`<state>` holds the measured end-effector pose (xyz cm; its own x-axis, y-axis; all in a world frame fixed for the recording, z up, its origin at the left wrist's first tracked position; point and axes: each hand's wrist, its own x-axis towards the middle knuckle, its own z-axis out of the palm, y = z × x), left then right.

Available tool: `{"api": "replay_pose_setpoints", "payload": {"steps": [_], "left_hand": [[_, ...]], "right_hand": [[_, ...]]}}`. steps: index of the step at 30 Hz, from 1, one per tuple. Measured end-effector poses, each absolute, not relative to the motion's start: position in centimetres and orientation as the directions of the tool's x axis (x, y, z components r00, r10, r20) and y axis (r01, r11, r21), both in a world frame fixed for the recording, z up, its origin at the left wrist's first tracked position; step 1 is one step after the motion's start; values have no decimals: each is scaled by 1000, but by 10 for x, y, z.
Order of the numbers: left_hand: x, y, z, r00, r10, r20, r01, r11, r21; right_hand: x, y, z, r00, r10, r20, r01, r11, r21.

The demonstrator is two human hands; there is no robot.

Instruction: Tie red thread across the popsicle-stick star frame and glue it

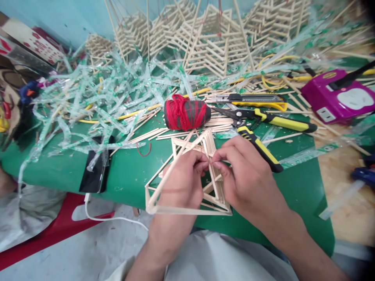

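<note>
Both hands [187,175] (fingertips nearly meeting) at stick frame [159,189].

Stick frame [217,179] pale matt wood; phone [97,165] glossy black.

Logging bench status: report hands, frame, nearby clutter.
Left hand, right hand: fingers pinched at stick frame. Red-wrapped spool just beyond. Yellow-black snips near right hand.
</note>
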<state>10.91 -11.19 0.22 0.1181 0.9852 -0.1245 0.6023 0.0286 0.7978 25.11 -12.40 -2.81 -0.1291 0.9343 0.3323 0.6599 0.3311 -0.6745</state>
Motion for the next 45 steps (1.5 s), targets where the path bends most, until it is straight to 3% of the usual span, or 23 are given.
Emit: {"api": "replay_pose_setpoints", "payload": {"steps": [9,20,36,45], "left_hand": [[103,-109,-2,58,984,-167,494,117,862],[97,-116,-4,71,986,-149,491,96,866],[97,-118,5,127,984,-128,713,0,701],[101,-118,5,159,980,-119,696,-26,717]], "right_hand": [[252,-124,-29,-126,928,350,643,345,-684],[253,-125,-29,-140,928,346,640,352,-683],[254,-124,-29,-142,924,356,616,364,-699],[254,-124,-28,-159,921,355,624,372,-687]]}}
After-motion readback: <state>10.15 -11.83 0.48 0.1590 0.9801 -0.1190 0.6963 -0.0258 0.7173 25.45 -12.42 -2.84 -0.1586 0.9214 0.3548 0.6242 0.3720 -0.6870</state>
